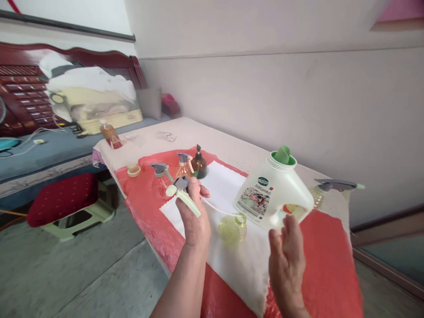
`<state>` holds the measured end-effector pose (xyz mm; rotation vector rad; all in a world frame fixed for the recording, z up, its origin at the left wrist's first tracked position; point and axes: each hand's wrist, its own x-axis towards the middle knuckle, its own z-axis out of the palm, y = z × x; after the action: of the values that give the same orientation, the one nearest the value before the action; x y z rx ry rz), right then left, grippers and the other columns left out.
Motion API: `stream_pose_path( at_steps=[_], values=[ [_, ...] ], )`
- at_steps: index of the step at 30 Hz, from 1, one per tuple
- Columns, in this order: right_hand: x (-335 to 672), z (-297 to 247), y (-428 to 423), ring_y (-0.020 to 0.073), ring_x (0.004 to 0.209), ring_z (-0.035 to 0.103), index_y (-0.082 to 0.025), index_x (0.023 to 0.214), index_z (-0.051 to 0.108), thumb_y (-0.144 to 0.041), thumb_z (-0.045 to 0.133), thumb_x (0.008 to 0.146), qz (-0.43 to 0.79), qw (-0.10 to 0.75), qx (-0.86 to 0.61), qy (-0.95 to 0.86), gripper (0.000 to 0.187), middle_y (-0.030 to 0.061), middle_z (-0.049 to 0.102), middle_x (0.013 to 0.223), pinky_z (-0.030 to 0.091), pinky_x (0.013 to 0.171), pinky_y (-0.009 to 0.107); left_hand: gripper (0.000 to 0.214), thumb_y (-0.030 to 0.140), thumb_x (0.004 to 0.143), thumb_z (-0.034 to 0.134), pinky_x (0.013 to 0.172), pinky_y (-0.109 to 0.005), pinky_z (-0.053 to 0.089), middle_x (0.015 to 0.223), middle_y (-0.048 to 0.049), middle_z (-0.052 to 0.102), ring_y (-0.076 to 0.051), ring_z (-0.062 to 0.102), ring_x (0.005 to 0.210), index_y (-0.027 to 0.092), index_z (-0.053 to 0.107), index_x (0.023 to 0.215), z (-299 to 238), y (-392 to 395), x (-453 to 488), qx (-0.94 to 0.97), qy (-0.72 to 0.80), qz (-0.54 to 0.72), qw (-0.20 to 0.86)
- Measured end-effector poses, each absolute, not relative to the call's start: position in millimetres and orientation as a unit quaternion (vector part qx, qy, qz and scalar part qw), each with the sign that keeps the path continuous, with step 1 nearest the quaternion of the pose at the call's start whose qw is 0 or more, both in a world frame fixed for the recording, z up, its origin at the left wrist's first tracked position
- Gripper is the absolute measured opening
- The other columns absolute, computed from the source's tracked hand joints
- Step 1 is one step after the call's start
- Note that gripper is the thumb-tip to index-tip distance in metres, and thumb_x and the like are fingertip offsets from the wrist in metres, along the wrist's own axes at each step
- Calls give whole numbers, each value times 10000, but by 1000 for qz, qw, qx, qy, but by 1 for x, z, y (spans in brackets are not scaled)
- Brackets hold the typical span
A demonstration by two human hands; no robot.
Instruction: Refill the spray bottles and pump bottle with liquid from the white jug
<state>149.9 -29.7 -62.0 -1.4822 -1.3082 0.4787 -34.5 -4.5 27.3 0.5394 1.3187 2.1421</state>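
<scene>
My left hand is closed around a grey and pale green spray bottle head. From it a thin clear tube runs right, its end at the mouth of a yellow-green clear bottle. That bottle is tilted on a white cloth. My right hand is empty, fingers apart, just in front of a large white jug with a green spout and a printed label. Whether the fingers touch the jug's handle I cannot tell.
Behind my left hand stand two spray bottles and a brown pump bottle. Another sprayer is right of the jug. A small round lid lies on the red sheet. A drink bottle stands farther back. A red-topped stool is left.
</scene>
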Motion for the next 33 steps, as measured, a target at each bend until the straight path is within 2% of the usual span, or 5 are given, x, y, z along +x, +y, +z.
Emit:
stream_pose_path(
  at_steps=[5,9,17,27,33],
  values=[
    [114,-98,-40,345,1395,333,-240,1456,269,-460,726,693,347,432,-555,-620,917,131,372,1503,314,1119,565,202,311,861,645,668,-248,393,623,5,561,-140,531,627,201,617,695,38,-15,-25,286,470,797,249],
    [109,-97,-24,303,1305,461,-216,1372,365,-370,684,706,349,436,-531,-637,754,113,505,1378,375,1099,510,113,262,815,702,675,-242,400,635,7,560,-141,522,639,205,652,730,41,-18,-23,310,454,793,263],
    [151,-68,-55,302,1191,549,-260,1358,364,-247,626,719,194,359,-565,-717,691,101,550,1281,501,964,510,255,346,827,680,708,-250,422,631,-20,554,-161,531,660,207,623,621,36,-16,-7,330,431,750,378],
    [185,-43,-66,301,1179,519,-292,1407,362,-302,639,794,77,455,-499,-733,673,112,499,1294,509,931,482,333,503,882,540,850,-354,467,961,-120,691,-262,633,971,204,681,911,7,-28,46,342,376,620,597],
    [198,-30,-71,281,1135,562,-312,1340,440,-289,717,687,374,484,-492,-619,710,72,562,1252,500,914,432,283,454,874,555,927,-376,431,957,-100,704,-240,630,979,197,650,805,11,-31,53,311,366,613,627]
  ],
)
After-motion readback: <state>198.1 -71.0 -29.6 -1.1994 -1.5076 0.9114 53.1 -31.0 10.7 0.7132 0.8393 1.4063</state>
